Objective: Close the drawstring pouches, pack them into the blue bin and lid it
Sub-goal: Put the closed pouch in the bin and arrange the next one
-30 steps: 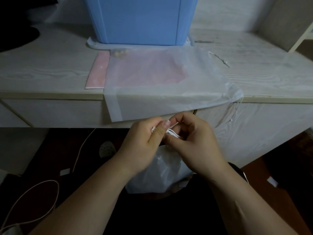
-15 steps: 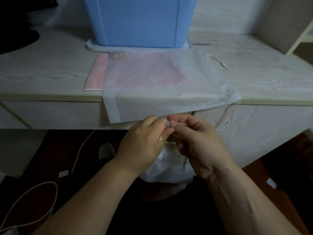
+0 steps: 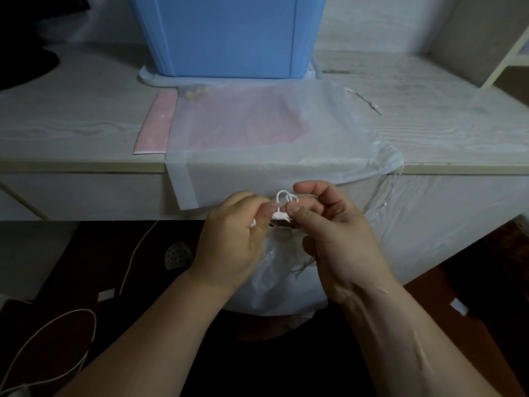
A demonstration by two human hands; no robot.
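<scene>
Two hands meet just in front of the desk's front edge, below tabletop level. The left hand [image 3: 229, 239] has its fingers curled, thumb and forefinger pinching the white drawstring cord [image 3: 282, 197] at the gathered mouth of a translucent pouch [image 3: 274, 282]. The right hand [image 3: 340, 239] pinches the same cord from the other side between thumb and a finger, its forefinger raised above. A small loop of cord stands up between the two hands. The pouch hangs beneath them, its body slack against the person's lap. A second translucent pouch [image 3: 257, 167] lies flat on the tabletop [image 3: 71, 116], centre front, its lower part draped over the front edge and its cords trailing at the right. A pink sheet [image 3: 156, 124] lies partly under it, showing at its left side. The blue bin [image 3: 229, 35] stands upright at the rear centre of the tabletop, touching the far end of the flat pouch. A white cable [image 3: 134, 253] runs across the dark floor at the left.
</scene>
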